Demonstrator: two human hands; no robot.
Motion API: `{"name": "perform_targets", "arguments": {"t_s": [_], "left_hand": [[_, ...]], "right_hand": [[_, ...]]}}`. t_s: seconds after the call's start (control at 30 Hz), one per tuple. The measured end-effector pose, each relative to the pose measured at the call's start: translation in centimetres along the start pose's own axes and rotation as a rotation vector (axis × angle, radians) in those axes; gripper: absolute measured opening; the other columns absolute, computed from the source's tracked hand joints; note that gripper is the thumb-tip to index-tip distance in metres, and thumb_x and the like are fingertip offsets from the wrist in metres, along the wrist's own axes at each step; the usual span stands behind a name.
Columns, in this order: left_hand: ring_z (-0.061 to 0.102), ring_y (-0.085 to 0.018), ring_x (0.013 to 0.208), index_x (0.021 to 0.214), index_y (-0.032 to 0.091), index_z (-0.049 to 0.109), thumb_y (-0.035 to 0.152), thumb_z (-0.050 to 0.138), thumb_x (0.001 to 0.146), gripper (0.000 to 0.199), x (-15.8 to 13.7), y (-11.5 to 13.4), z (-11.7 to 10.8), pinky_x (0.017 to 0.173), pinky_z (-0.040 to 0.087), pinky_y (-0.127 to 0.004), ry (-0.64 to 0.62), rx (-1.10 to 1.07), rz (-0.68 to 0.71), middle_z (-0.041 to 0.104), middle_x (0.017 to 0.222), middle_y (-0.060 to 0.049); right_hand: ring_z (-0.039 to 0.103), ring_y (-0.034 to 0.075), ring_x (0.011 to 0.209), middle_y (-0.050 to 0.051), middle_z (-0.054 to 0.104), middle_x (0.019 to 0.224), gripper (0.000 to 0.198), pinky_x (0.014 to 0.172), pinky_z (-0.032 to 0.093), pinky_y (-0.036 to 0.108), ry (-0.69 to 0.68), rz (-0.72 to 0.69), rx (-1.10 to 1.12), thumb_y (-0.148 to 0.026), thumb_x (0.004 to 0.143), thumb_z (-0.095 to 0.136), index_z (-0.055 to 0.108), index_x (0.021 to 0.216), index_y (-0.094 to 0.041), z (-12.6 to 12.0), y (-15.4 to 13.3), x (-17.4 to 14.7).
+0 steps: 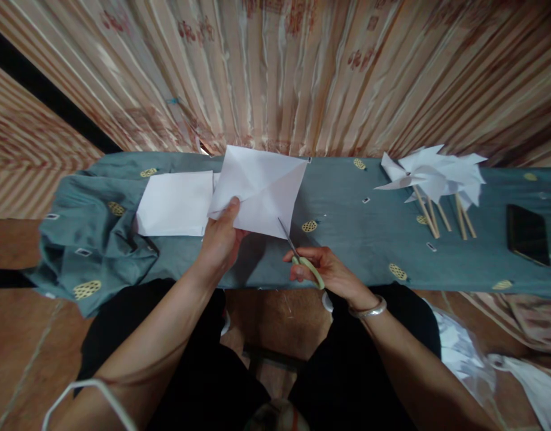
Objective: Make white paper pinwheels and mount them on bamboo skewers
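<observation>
My left hand (222, 238) grips a square white sheet of paper (261, 179) by its near left corner, thumb on top. Diagonal creases cross the sheet, and a cut line shows beside the thumb. In my right hand (324, 269) is a pair of scissors (310, 268) with pale green handles. Their blades meet the sheet's near right corner; how far they part is hard to make out. A stack of white paper (175, 203) lies to the left, partly behind the held sheet.
Several white paper pinwheels (437, 170) on wooden sticks lie at the right. Farther right is a black phone (527, 234). A green cloth (342, 215) with pineapple prints covers the narrow table, with a pleated curtain (275, 78) behind. A plastic bag (463, 347) lies low at the right.
</observation>
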State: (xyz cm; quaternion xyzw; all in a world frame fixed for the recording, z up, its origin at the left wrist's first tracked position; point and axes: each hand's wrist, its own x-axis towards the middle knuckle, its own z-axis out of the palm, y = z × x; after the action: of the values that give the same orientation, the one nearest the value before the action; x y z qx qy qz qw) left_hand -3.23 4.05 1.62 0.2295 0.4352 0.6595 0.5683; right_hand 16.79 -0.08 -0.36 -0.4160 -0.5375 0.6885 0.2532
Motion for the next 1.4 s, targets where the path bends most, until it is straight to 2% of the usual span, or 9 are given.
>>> {"name": "perform_targets", "arguments": {"t_s": [0.37,0.57,0.73,0.87,1.07,1.3,1.4], "left_hand": [[0.066,-0.024,0.102,0.109,0.018,0.061,0.025,0.069,0.080,0.031,0.1,-0.1,-0.2,0.084,0.057,-0.035,0.006,0.014,0.013,0.069,0.111,-0.008],[0.067,-0.024,0.100,0.105,0.017,0.062,0.023,0.068,0.080,0.026,0.1,0.0,-0.1,0.087,0.056,-0.038,0.032,0.014,0.008,0.069,0.108,-0.008],[0.068,-0.021,0.093,0.104,0.018,0.062,0.024,0.068,0.081,0.025,0.1,0.1,-0.1,0.083,0.057,-0.034,0.012,0.017,0.003,0.070,0.103,-0.006],[0.066,-0.023,0.100,0.105,0.018,0.062,0.024,0.067,0.081,0.026,0.0,0.2,-0.1,0.083,0.057,-0.036,0.010,0.018,0.005,0.070,0.104,-0.007],[0.066,-0.025,0.103,0.106,0.017,0.062,0.024,0.067,0.080,0.028,-0.2,0.1,0.2,0.083,0.057,-0.038,0.011,0.031,-0.008,0.070,0.107,-0.009],[0.067,-0.025,0.099,0.090,0.021,0.065,0.023,0.062,0.083,0.008,-1.2,0.0,0.7,0.079,0.057,-0.038,-0.034,0.095,-0.103,0.072,0.103,-0.006],[0.066,-0.026,0.104,0.089,0.022,0.065,0.025,0.063,0.082,0.008,-1.3,-0.1,0.7,0.079,0.057,-0.039,-0.040,0.105,-0.100,0.073,0.101,-0.006]], "right_hand": [[0.053,0.008,0.056,-0.004,0.059,0.064,0.045,0.052,0.044,0.022,0.028,0.032,0.038,-0.049,0.062,0.081,0.067,0.088,-0.016,-0.1,0.6,0.3],[0.056,0.008,0.056,-0.004,0.061,0.063,0.045,0.052,0.046,0.021,0.048,0.084,0.073,-0.046,0.058,0.084,0.068,0.088,-0.016,0.0,0.8,0.4],[0.057,0.008,0.054,-0.006,0.060,0.059,0.044,0.053,0.048,0.022,0.080,0.112,0.125,-0.044,0.056,0.086,0.068,0.085,-0.017,0.2,0.8,0.5],[0.057,0.009,0.051,-0.008,0.056,0.053,0.042,0.053,0.049,0.023,0.092,0.110,0.151,-0.044,0.056,0.086,0.068,0.083,-0.017,0.3,0.7,0.5],[0.057,0.008,0.053,-0.005,0.061,0.060,0.043,0.054,0.048,0.022,0.083,0.078,0.106,-0.047,0.058,0.084,0.066,0.084,-0.017,0.3,0.4,0.4],[0.053,0.008,0.056,-0.004,0.059,0.064,0.046,0.053,0.043,0.022,0.062,0.009,-0.016,-0.052,0.064,0.079,0.066,0.089,-0.015,0.0,0.4,0.3],[0.050,0.008,0.055,-0.004,0.057,0.063,0.048,0.051,0.040,0.022,0.055,0.003,-0.043,-0.055,0.066,0.077,0.066,0.090,-0.015,0.0,0.4,0.2]]}}
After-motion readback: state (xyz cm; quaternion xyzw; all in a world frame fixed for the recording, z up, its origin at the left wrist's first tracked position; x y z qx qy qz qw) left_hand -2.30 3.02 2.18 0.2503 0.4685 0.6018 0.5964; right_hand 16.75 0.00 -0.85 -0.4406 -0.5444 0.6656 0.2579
